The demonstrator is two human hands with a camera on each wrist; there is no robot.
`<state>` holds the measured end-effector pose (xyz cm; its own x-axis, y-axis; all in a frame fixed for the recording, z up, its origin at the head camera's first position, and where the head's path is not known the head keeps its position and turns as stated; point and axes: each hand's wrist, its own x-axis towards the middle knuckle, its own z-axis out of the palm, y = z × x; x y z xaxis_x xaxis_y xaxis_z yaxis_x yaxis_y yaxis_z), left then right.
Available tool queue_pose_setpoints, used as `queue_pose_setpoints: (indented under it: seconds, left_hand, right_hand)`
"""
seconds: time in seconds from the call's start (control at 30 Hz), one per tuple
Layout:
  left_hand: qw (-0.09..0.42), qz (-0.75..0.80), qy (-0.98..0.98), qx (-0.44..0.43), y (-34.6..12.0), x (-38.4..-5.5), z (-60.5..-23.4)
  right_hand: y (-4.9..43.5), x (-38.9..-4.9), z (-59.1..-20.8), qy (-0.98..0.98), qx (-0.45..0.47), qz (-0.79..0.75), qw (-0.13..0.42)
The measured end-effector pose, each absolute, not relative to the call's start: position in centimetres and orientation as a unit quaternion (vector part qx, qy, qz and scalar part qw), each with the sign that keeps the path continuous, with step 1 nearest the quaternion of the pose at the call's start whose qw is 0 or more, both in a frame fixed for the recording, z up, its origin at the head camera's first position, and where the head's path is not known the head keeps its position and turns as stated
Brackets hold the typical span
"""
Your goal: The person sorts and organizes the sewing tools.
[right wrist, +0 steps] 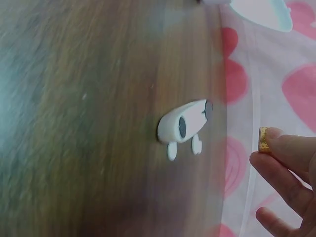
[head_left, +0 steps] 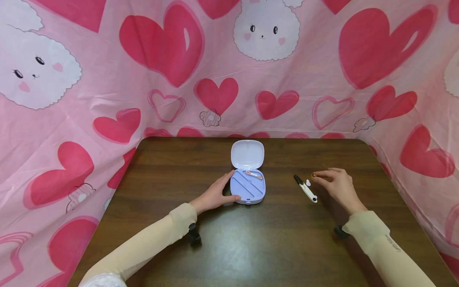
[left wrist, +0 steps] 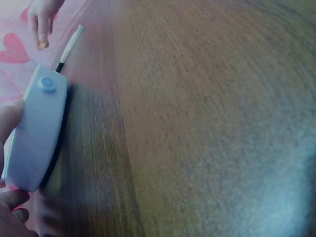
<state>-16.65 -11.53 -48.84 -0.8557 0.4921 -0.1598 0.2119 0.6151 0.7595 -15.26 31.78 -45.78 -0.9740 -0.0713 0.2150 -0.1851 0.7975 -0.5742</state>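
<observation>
A lavender-blue case (head_left: 247, 189) stands with its white lid (head_left: 247, 154) raised. Diagonal ridges divide its inside, and a small orange-and-white looped item (head_left: 254, 175) lies in the far right compartment. My left hand (head_left: 215, 194) grips the case's left side, the thumb at the front edge and the fingers farther back. To the right, just above the table, my right hand (head_left: 337, 187) pinches a small gold band-like piece (right wrist: 264, 140) between thumb and fingertip. A slim white-and-black tool (head_left: 306, 189) of unclear kind lies left of that hand, with small white pieces (right wrist: 196, 144) beside it.
The brown wooden table (head_left: 172, 167) reaches back to a pink cloth (head_left: 301, 75) printed with hearts, which hangs behind it and on both sides. A dark wrist camera (head_left: 194, 235) hangs below the left sleeve cuff.
</observation>
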Motion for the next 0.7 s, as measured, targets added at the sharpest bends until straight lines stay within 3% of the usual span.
queue_pose_setpoints:
  seconds: [0.7]
  left_hand:
    - [0.181,0.394,0.878,0.201,-11.5,-16.7,-48.9]
  right_hand:
    - [27.2,-16.7,-45.1,-0.938,0.13,0.307,0.099]
